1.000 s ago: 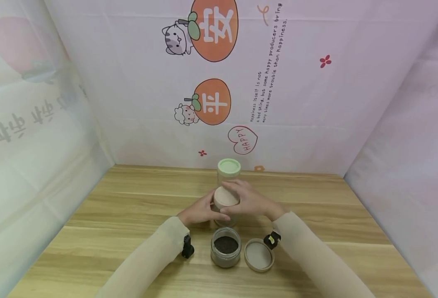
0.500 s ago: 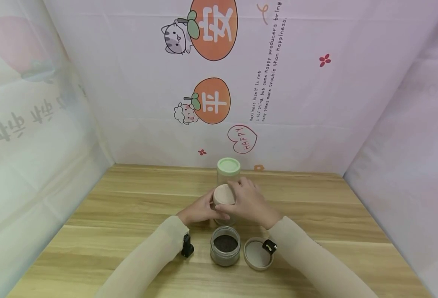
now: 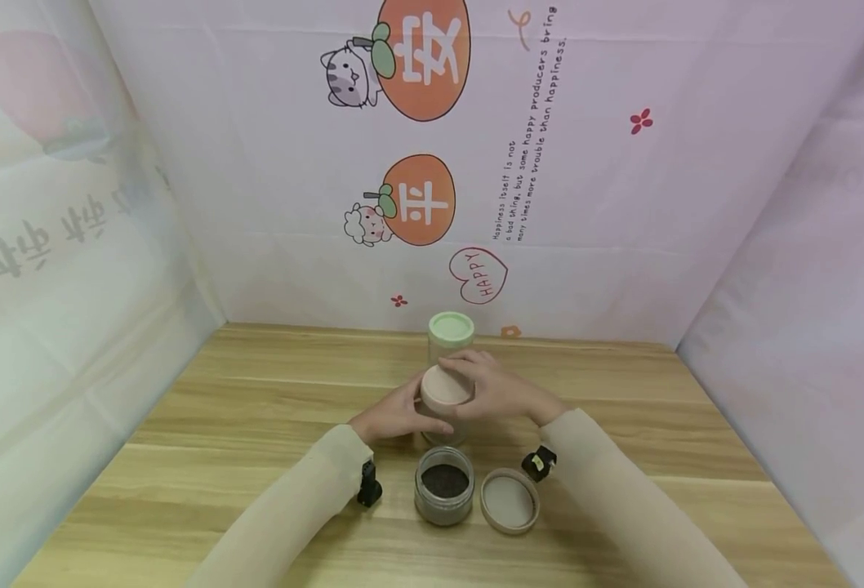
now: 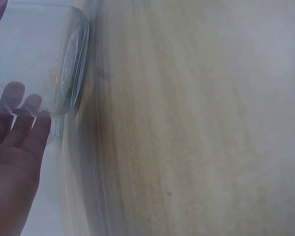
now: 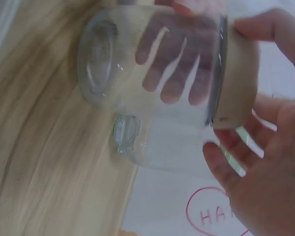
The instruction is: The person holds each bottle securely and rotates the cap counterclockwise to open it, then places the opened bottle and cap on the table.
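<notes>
Just below the head view's centre, gripping glass jar (image 5: 123, 64) with left hand (image 3: 398, 411), loosely cupping seated beige lid (image 3: 443, 390) with right hand (image 3: 498, 390), freshly turned back; likely regripping between twists.

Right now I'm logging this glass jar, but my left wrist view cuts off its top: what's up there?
Observer: A beige lid is on the glass jar.
Operator: And where is the right hand?
Observer: The right hand is curled around that lid.
Operator: What stands on the near side of the jar?
Observer: An open glass jar with dark contents.
</notes>
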Motion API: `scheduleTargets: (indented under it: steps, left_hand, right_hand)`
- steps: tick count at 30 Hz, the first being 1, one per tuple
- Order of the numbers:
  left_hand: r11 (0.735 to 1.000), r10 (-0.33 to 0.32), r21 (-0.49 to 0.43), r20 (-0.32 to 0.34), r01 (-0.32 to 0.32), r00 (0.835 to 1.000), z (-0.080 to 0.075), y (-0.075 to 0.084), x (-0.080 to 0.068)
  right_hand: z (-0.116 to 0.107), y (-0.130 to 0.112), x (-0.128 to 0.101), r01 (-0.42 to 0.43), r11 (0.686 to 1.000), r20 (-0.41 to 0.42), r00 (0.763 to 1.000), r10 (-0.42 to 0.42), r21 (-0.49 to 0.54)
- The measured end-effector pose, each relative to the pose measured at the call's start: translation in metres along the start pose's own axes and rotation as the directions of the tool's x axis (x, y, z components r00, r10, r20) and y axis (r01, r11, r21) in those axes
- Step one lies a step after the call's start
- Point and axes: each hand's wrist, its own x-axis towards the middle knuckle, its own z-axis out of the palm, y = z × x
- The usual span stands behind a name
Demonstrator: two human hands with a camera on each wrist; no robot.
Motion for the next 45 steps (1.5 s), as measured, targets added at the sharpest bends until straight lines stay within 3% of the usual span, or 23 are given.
scheduleTargets:
  steps: [5, 10, 15, 19, 24, 28, 35, 40, 45]
  left_hand:
    - [1.000, -0.006, -0.004, 0.008, 0.006, 1.000, 0.000, -0.001, 0.000]
    - [1.000, 0.000, -0.012, 0.017, 0.000, 1.000, -0.001, -0.003, 0.001]
    - [0.999, -0.009, -0.038, 0.034, 0.010, 0.999, -0.002, -0.004, 0.001]
    - [0.998, -0.005, -0.055, 0.039, 0.007, 0.999, -0.002, -0.006, 0.002]
    - [0.998, 0.012, -0.068, 0.044, -0.009, 0.999, -0.002, -0.007, 0.003]
    - [0.999, 0.011, -0.051, 0.039, -0.009, 0.999, -0.003, -0.007, 0.003]
    - [0.999, -0.001, -0.032, 0.025, 0.001, 1.000, -0.004, -0.005, 0.001]
    - [1.000, 0.001, -0.011, 0.012, -0.001, 1.000, -0.003, -0.006, 0.001]
    - [1.000, 0.003, -0.006, 0.009, -0.003, 1.000, -0.002, -0.005, 0.001]
  right_hand:
    - [-0.006, 0.004, 0.001, -0.010, 0.992, 0.082, 0.997, 0.000, 0.122]
    - [-0.002, 0.000, 0.000, -0.028, 0.992, 0.058, 0.998, 0.021, 0.126]
    - [0.007, -0.014, -0.001, -0.120, 0.992, -0.081, 0.990, 0.117, -0.035]
    - [0.014, -0.026, 0.000, -0.210, 0.957, -0.179, 0.968, 0.175, -0.199]
    - [0.018, -0.034, 0.001, -0.276, 0.923, -0.216, 0.951, 0.222, -0.269]
    - [0.017, -0.035, 0.000, -0.249, 0.928, -0.222, 0.956, 0.190, -0.277]
    - [0.007, -0.028, 0.000, -0.115, 0.969, -0.137, 0.987, 0.087, -0.217]
    - [-0.003, -0.015, 0.000, -0.034, 0.998, -0.014, 0.999, 0.033, -0.056]
    - [-0.008, -0.005, -0.001, -0.018, 0.997, 0.062, 0.998, 0.013, 0.076]
